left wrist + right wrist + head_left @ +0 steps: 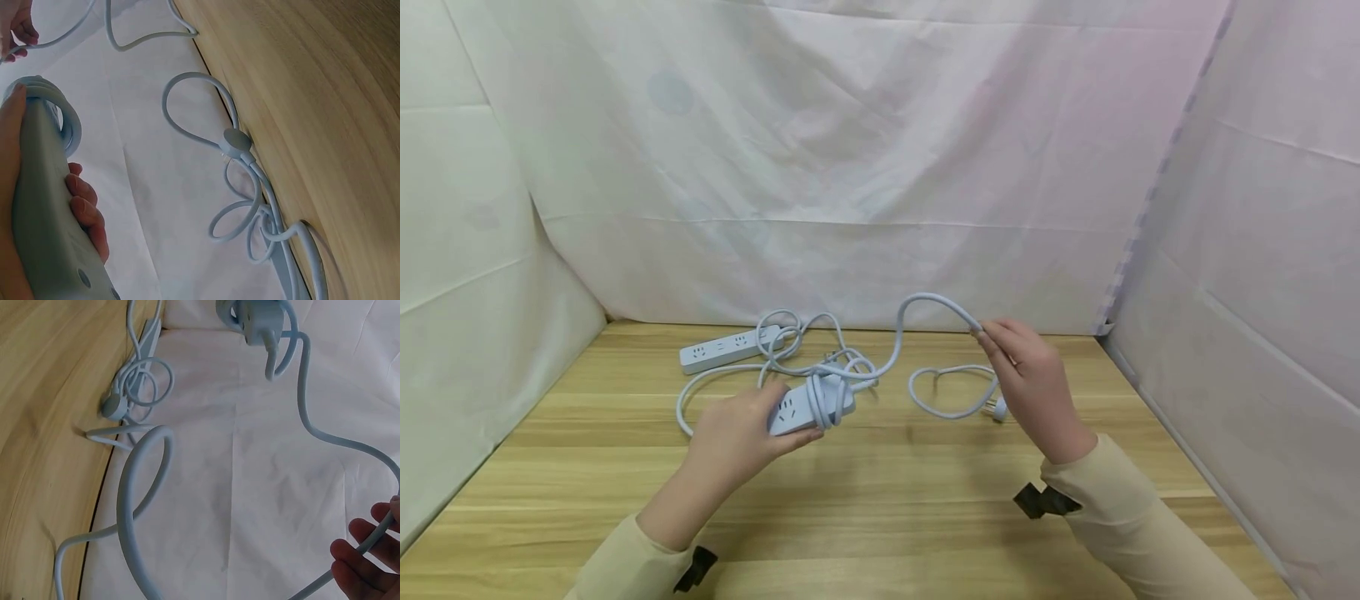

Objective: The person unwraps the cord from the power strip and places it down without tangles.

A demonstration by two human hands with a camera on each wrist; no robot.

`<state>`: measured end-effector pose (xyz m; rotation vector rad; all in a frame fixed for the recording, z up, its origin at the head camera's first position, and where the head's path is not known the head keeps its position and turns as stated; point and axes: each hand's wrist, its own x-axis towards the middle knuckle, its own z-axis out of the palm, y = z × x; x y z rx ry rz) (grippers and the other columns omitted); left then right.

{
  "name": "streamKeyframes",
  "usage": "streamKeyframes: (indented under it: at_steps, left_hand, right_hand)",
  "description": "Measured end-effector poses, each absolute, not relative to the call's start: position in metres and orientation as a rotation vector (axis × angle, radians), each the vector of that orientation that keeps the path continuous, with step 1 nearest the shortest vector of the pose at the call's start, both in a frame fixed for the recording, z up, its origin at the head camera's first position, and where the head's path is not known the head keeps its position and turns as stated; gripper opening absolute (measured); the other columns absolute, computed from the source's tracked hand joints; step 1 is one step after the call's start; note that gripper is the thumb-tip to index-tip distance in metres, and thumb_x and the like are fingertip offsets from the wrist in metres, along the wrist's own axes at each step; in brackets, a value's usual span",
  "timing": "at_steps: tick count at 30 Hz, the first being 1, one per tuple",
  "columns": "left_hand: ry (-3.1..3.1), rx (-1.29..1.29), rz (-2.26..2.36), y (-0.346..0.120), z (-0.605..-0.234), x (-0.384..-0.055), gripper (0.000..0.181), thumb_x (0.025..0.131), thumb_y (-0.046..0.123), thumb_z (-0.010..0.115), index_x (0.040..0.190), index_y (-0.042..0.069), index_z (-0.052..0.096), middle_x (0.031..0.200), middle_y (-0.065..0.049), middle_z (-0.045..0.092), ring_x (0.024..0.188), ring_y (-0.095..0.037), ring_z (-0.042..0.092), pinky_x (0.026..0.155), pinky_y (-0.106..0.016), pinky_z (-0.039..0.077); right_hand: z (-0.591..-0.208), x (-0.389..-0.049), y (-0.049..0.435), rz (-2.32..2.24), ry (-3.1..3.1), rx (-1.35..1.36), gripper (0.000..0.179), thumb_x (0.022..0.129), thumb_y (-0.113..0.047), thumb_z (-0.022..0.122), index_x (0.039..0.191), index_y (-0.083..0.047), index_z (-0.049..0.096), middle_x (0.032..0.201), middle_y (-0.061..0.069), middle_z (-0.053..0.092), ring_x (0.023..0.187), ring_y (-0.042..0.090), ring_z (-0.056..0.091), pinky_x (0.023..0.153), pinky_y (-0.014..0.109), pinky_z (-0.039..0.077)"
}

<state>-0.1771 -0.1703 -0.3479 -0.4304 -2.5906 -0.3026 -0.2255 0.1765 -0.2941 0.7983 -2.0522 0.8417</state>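
Note:
My left hand [733, 429] grips a white power strip [792, 410] lifted above the table, with turns of its own cord wound round the far end. The left wrist view shows this strip [47, 206] close up, fingers curled round its side. From the wound end the cord [928, 297] arches to the right, where my right hand [1030, 379] pinches it between thumb and fingers. Beyond that hand the cord's loose end curls back in a loop [951, 416], and its plug [997, 408] sits low beside the hand, its pins showing.
A second white power strip [722, 350] lies at the back left of the wooden table [880, 533], its cord loosely looped beside and over it. In the right wrist view its plug [114, 406] rests among the loops. Pale cloth [880, 167] hangs behind and at both sides.

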Motion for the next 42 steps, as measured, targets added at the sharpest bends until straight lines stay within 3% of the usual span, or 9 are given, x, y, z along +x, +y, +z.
streamKeyframes:
  at_steps: [9,17,22,29,37,42]
  left_hand:
    - [-2.460,-0.567,-0.243,-0.174,-0.348,-0.173,0.055,0.067,0.066,0.076,0.088,0.018,0.058,0.060,0.013,0.044,0.048,-0.004,0.036,0.041,-0.023,0.028]
    - [-2.333,-0.668,-0.256,-0.175,-0.347,-0.170,0.061,0.073,0.076,0.063,0.088,0.017,0.058,0.061,0.014,0.043,0.049,-0.001,0.034,0.042,-0.019,0.025]
    - [-2.295,-0.680,-0.282,-0.171,-0.344,-0.169,0.061,0.073,0.074,0.065,0.089,0.015,0.060,0.061,0.012,0.045,0.049,-0.001,0.035,0.042,-0.019,0.026]
    - [-2.314,-0.631,-0.298,-0.165,-0.338,-0.169,0.062,0.075,0.072,0.064,0.092,0.013,0.060,0.062,0.009,0.048,0.049,-0.004,0.038,0.042,-0.020,0.028]
    - [-2.306,-0.602,-0.324,-0.162,-0.335,-0.170,0.057,0.070,0.063,0.074,0.093,0.013,0.061,0.063,0.008,0.050,0.051,-0.004,0.041,0.043,-0.021,0.030]
    - [-2.287,-0.601,-0.332,-0.159,-0.334,-0.170,0.059,0.070,0.064,0.073,0.095,0.012,0.062,0.065,0.006,0.055,0.051,-0.006,0.044,0.043,-0.022,0.031]
  right_hand:
    - [-0.298,-0.240,0.181,0.900,-2.141,0.657,0.019,0.097,-0.009,0.061,0.107,-0.001,0.073,0.094,0.007,0.068,0.084,0.018,0.063,0.070,0.026,0.046]
    - [-0.309,-0.249,0.184,0.964,-2.213,0.564,0.020,0.098,-0.016,0.060,0.104,-0.003,0.073,0.090,0.007,0.068,0.082,0.022,0.065,0.070,0.036,0.050]
    - [-0.324,-0.253,0.186,1.104,-2.342,0.510,0.022,0.100,-0.016,0.056,0.105,-0.003,0.072,0.095,0.009,0.070,0.084,0.026,0.068,0.073,0.041,0.054]
    - [-0.338,-0.255,0.188,1.140,-2.523,0.459,0.026,0.104,-0.017,0.048,0.114,-0.001,0.066,0.108,0.016,0.068,0.093,0.029,0.068,0.082,0.047,0.052]
    - [-0.339,-0.252,0.193,1.148,-2.677,0.394,0.029,0.102,-0.022,0.052,0.126,-0.007,0.060,0.113,0.012,0.066,0.099,0.027,0.065,0.072,0.043,0.053]
    - [-0.340,-0.248,0.194,1.132,-2.726,0.413,0.042,0.100,-0.021,0.055,0.139,-0.006,0.050,0.131,0.014,0.057,0.102,0.028,0.062,0.078,0.042,0.053]
